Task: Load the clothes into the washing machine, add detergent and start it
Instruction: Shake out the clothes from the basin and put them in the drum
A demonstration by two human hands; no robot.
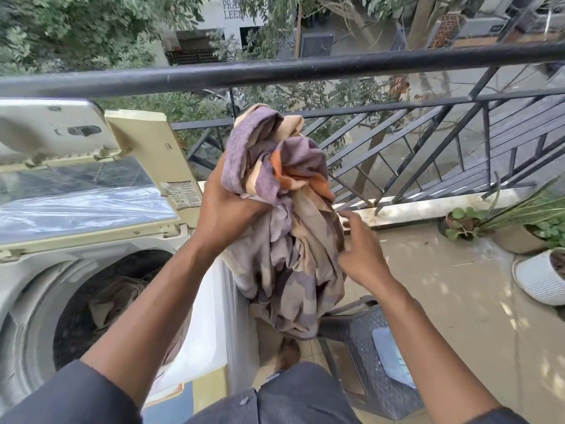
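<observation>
Loading the clothes

My left hand (224, 206) grips the bundled cloth (281, 215); my right hand (357, 252) hovers spread beside it. Next: swing left over the open drum (101, 304).

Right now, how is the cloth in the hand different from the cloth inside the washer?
The held cloth hangs bunched from the left hand, outside the washing machine; the drum cloth lies inside. The held one shows purple and orange; the drum one looks brownish. Both are crumpled.

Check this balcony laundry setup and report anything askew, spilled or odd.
One thing stands out: the white ribbed pot at the right edge lies tipped on its side on the floor, while the pots beside it stand upright. No soil spill is visible.
</observation>
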